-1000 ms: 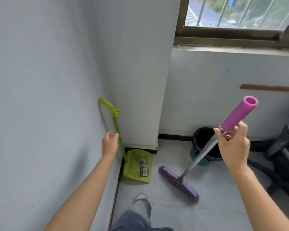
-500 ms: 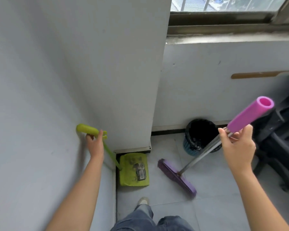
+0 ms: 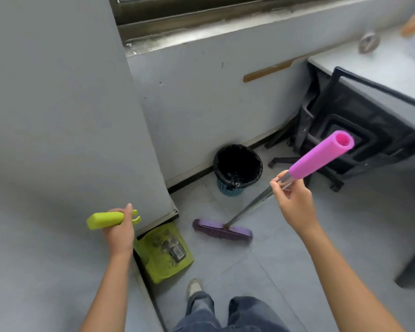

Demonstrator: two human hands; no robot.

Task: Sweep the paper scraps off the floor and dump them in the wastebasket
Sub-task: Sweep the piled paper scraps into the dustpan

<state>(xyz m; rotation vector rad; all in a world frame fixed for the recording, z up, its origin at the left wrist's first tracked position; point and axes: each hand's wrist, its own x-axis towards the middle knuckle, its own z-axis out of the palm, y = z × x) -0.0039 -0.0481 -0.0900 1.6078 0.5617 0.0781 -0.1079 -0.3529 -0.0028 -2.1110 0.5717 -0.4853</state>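
Observation:
My left hand point(image 3: 119, 232) is closed around the green handle of the dustpan point(image 3: 164, 254), whose dirty green pan rests on the floor tiles at the foot of the wall corner. My right hand point(image 3: 294, 200) grips the metal shaft of the broom point(image 3: 320, 155) just below its pink foam grip. The purple broom head point(image 3: 222, 230) sits on the floor between the dustpan and the wastebasket point(image 3: 237, 170), a blue basket lined with a black bag against the far wall. No paper scraps show on the floor.
A grey wall corner point(image 3: 139, 140) juts out at left. A black office chair point(image 3: 352, 130) stands at right under a grey desk point(image 3: 381, 65). A window sill runs along the top. My shoe point(image 3: 194, 286) and jeans are at the bottom.
My left hand reached the dustpan handle and closed on it. The view tilted down and to the right. The broom stays in my right hand with its head on the floor.

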